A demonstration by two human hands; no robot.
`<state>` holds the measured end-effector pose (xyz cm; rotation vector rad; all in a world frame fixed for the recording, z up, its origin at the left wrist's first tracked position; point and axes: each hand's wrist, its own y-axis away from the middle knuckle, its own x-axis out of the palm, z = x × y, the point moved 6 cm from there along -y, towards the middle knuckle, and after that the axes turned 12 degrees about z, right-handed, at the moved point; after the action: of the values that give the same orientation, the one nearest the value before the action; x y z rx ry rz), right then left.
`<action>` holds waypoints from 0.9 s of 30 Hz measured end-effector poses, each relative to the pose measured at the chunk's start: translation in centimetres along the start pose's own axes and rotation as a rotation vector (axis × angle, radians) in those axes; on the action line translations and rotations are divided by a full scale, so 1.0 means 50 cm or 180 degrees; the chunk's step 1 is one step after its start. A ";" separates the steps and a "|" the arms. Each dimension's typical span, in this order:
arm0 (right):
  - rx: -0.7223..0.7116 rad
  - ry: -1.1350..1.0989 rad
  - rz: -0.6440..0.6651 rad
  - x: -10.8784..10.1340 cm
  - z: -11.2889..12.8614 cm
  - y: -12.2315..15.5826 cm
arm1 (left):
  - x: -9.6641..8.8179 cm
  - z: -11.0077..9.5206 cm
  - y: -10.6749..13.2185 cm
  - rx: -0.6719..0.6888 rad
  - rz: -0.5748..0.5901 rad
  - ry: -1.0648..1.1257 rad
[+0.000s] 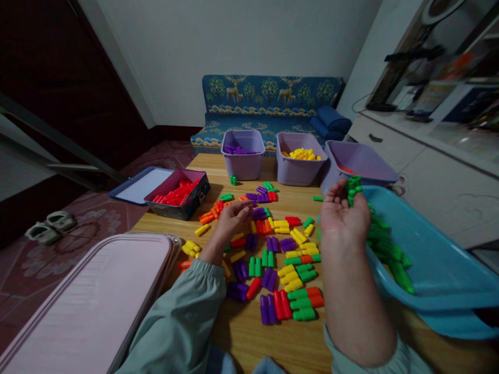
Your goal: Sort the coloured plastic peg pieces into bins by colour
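Observation:
My right hand (345, 215) is turned palm up at the left rim of a blue basin (432, 244), its fingers curled around several green plastic building pieces (354, 186). A heap of green pieces (385, 244) lies in the basin beside my wrist. My left hand (234, 221) hovers over the middle of the wooden table (241, 343), fingers stretched to the right and slightly apart, with nothing visible in them. Close to its fingertips lie purple pieces (259, 213). Around it are scattered orange pieces (213, 212), yellow pieces (290, 278), red pieces (282, 304) and green pieces (255, 266).
Along the far table edge stand lilac bins holding purple (244, 161), yellow (298, 171) and red pieces (360, 158). A tin box (183, 205) of red pieces sits at the left, before a pale-lidded container (101, 296). Behind is a patterned sofa (268, 122).

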<state>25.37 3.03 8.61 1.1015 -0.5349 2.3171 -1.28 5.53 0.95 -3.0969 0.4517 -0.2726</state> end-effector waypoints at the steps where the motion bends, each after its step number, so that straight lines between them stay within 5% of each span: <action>1: -0.0065 0.0185 0.0133 -0.009 -0.001 -0.010 | 0.001 -0.001 0.000 -0.0003 0.0000 -0.0046; 9: -0.0361 0.1098 0.0711 -0.037 0.000 -0.031 | 0.000 -0.004 0.002 0.0009 0.0047 -0.0251; 15: 0.0343 0.1477 0.0767 0.011 -0.031 0.006 | 0.019 -0.023 0.007 0.0202 0.0328 -0.1144; 19: 0.0770 0.3287 0.1963 0.039 -0.086 0.037 | 0.047 -0.047 0.017 0.0424 0.0623 -0.2407; 22: 0.0839 0.5167 0.2779 0.020 -0.128 0.060 | 0.073 -0.054 0.027 0.0630 0.0988 -0.3030; 27: 0.0805 0.6366 0.3262 -0.005 -0.165 0.088 | 0.093 -0.032 0.033 0.0747 0.1225 -0.3554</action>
<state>17.95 3.99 2.95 -1.9314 0.1432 2.7821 2.37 2.67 3.27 -2.3257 0.8034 1.2027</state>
